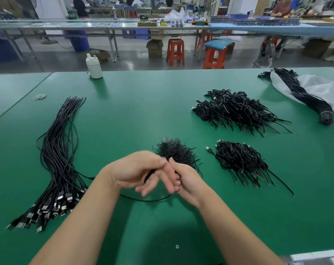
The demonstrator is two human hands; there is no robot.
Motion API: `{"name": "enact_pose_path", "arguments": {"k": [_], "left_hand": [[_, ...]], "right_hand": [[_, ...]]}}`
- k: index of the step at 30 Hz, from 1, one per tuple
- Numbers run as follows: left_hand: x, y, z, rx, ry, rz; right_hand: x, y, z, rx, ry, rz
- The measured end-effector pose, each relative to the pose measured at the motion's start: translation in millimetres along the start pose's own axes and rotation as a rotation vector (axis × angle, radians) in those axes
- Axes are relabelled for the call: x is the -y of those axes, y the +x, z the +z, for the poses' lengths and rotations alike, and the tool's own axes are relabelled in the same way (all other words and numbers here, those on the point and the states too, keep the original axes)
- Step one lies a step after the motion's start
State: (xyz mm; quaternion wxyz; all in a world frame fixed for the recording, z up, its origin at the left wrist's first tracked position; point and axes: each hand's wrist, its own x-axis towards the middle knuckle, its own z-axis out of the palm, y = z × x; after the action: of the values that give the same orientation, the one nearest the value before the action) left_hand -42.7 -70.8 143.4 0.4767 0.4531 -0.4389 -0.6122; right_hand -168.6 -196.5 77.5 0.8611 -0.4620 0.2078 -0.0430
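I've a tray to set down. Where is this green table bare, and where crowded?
Bare: the strip between the straight USB cable bundle and the middle coiled pile, back to the white bottle; the near right edge. Crowded: the right side, with two coiled piles and a bagged bundle, and where the left hand and right hand hold a black cable.

Straight cables (61, 150) lie left, 3 coiled piles (236, 109) right, on table (135, 104).

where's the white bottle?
The white bottle stands upper left in the head view, at the far edge of the green table, beyond the straight cable bundle.
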Motion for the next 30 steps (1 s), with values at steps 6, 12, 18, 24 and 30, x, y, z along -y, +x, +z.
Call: {"name": "enact_pose_path", "arguments": {"k": [6,12,18,24,30], "left_hand": [[15.3,6.5,2.2,-0.445,0.380,-0.396],[8.9,30.0,-9.3,-0.948,-0.610,0.415],[-10.6,10.1,-9.1,-0.561,-0.614,0.394],[4.9,0.0,-0.9,-0.227,0.467,-0.301],[18.4,28.5,9.6,-0.723,-0.041,0.028]], "right_hand": [[12.3,-0.7,-3.0,0.060,0.153,0.003],[-2.8,-6.0,10.1,0.126,-0.081,-0.011],[-2.6,-5.7,0.5,0.086,0.058,0.044],[25.5,-6.7,-8.0,0.016,-0.031,-0.022],[25.0,-16.4,7.8,0.060,-0.351,-0.123]]}}
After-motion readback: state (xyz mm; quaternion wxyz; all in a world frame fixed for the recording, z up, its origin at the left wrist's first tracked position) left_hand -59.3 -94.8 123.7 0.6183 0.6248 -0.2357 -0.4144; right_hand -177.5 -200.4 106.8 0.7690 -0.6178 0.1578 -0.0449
